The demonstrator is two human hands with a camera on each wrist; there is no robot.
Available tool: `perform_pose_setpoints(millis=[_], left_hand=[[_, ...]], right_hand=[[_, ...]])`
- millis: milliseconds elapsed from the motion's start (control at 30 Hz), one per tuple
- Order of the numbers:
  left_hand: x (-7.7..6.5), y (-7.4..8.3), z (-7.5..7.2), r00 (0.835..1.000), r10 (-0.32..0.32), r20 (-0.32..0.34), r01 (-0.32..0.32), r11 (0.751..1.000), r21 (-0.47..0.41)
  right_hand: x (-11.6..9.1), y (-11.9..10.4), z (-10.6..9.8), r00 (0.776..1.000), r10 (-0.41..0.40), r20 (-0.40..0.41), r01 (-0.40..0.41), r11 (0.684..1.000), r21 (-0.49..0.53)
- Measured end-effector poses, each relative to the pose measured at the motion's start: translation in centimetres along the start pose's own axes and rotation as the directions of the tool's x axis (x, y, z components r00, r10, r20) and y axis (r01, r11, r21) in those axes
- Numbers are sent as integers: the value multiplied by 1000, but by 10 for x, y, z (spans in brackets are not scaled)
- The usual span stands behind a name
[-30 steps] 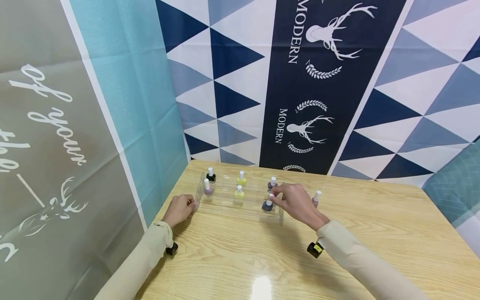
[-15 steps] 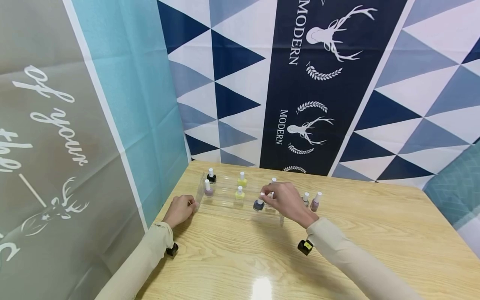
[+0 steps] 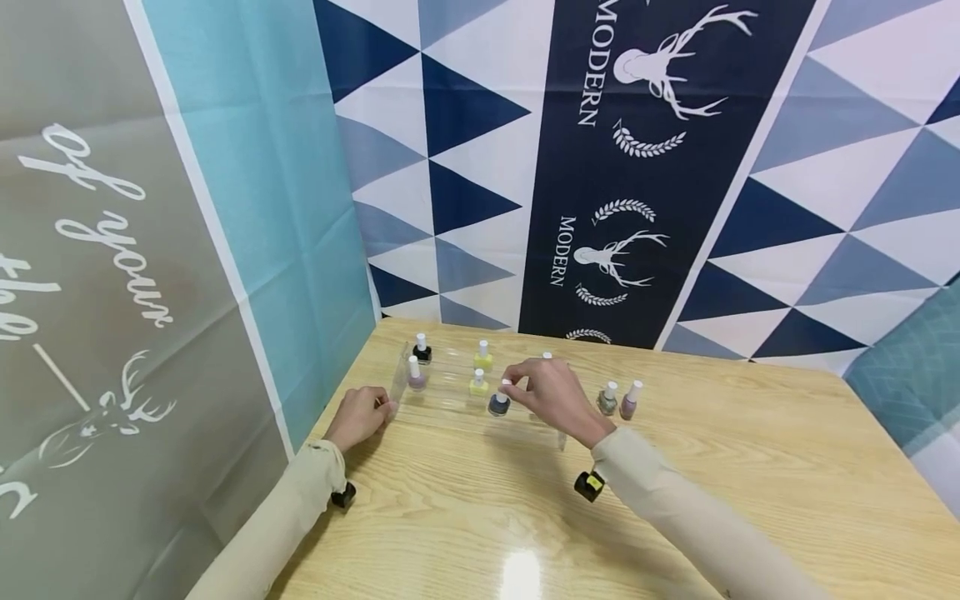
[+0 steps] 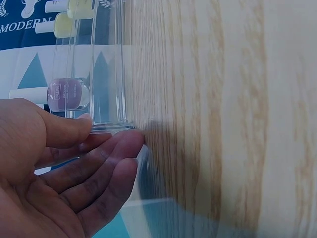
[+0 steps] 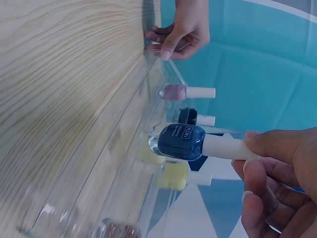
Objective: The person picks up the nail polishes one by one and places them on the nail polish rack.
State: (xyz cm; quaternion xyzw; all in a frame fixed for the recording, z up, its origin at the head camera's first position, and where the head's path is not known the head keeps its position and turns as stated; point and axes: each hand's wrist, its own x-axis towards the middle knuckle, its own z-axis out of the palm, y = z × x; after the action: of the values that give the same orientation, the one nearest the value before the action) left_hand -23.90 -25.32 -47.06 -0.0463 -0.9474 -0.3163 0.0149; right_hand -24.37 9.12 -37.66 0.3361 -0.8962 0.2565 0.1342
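Note:
My right hand (image 3: 553, 396) pinches the white cap of a dark blue nail polish bottle (image 5: 181, 141), holding it upright over the front part of a clear tiered rack (image 3: 450, 421). At the rack's left end, my left hand (image 3: 358, 419) grips the end panel between thumb and fingers. Close by the left thumb stands a mauve nail polish (image 4: 67, 94), with a black one (image 3: 422, 353) behind it. Two yellow polishes (image 3: 478, 386) stand mid-rack, one behind the other. My right hand hides most of the rack's right end, where a white cap (image 3: 547, 356) shows.
Right of the rack, a greyish nail polish (image 3: 607, 402) and a pinkish-mauve one (image 3: 628, 404) stand on the wooden table (image 3: 420, 517). Patterned cloth (image 3: 472, 167) hangs behind, and a turquoise and grey cloth (image 3: 255, 208) borders the left side.
My right hand has carried the dark blue nail polish leftward along the rack's front, uncovering the two bottles on the right. My left hand keeps its grip in the same spot.

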Motion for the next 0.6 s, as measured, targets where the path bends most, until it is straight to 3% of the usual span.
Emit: perform_pose_setpoints(millis=[600], left_hand=[[0, -4, 2, 1000, 15, -3, -15, 1000, -23]], right_hand=[[17, -16, 13, 1000, -13, -6, 13, 1000, 18]])
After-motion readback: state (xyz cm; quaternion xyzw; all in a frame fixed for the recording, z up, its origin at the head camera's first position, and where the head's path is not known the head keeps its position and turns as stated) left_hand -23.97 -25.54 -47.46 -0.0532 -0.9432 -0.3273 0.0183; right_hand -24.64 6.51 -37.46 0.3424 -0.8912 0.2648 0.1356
